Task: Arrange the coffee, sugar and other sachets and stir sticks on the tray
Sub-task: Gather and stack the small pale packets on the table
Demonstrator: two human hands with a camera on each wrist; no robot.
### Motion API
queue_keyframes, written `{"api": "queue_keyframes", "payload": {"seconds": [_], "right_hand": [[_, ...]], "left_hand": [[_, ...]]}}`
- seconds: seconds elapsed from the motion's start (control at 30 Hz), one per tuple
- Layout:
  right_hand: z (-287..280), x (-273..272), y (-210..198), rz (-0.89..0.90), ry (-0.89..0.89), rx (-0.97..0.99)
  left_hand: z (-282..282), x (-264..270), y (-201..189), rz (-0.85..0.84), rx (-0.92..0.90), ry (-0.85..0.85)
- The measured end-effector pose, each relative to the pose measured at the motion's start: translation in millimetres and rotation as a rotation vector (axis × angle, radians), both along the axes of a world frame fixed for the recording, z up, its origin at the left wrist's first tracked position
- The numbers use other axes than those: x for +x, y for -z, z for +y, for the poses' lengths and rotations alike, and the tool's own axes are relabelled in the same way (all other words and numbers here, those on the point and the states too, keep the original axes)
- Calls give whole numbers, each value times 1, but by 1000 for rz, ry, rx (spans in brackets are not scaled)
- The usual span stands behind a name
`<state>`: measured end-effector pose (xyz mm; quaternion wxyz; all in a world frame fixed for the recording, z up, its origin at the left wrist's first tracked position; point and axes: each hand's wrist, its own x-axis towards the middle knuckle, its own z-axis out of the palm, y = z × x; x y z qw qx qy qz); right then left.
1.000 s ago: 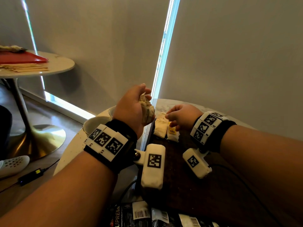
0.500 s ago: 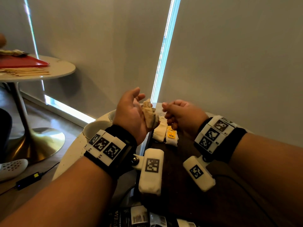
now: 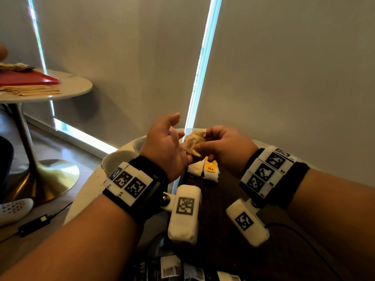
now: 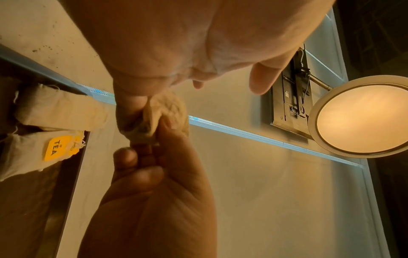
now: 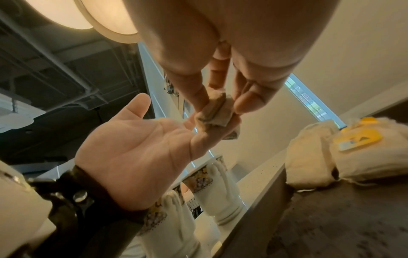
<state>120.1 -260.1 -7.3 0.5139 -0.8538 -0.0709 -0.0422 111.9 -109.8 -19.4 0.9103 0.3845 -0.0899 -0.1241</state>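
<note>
A small bundle of beige tea bags [image 3: 193, 142] hangs above the far left corner of the dark brown tray [image 3: 213, 201]. My right hand [image 3: 199, 148] pinches the bundle [image 5: 215, 111] between thumb and fingers. My left hand [image 3: 165, 144] lies open beside it, thumb spread. Its fingertips [image 5: 212, 137] rest under the bundle [image 4: 163, 115]. Two more tea bags [image 3: 205, 171], one with a yellow TEA tag [image 4: 54, 148], lie on the tray [image 5: 331, 218] just below the hands.
White cups [image 3: 119, 161] stand on the round table left of the tray. Black barcoded packets [image 3: 168, 270] lie at the near edge. A second round table at far left carries a red tray [image 3: 26, 78] and wooden stir sticks [image 3: 30, 91]. A cable adapter [image 3: 33, 225] lies on the floor.
My left hand has opened from its grip on the bundle. My right hand has risen from the tea bags on the tray and taken hold of the bundle.
</note>
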Motion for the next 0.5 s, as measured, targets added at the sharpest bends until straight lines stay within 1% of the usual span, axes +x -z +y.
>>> {"api": "queue_keyframes", "payload": {"seconds": [0.1, 0.2, 0.27, 0.33, 0.37, 0.43, 0.5], "right_hand": [[-4, 1, -1, 6, -21, 224], [-5, -1, -3, 94, -105, 523], [-4, -3, -3, 133, -172, 592], [-4, -3, -1, 119, -184, 553], [-4, -1, 1, 96, -153, 485], [-4, 2, 3, 30, -58, 289], [-6, 2, 3, -20, 39, 132]], "left_hand": [[2, 3, 3, -18, 77, -4], [2, 5, 8, -24, 180, 1], [1, 5, 10, -41, 201, 45], [-2, 3, 10, -70, 199, 77], [-3, 2, 9, -86, 208, 76], [-5, 3, 9, -81, 228, 36], [-5, 6, 11, -57, 197, 5]]}}
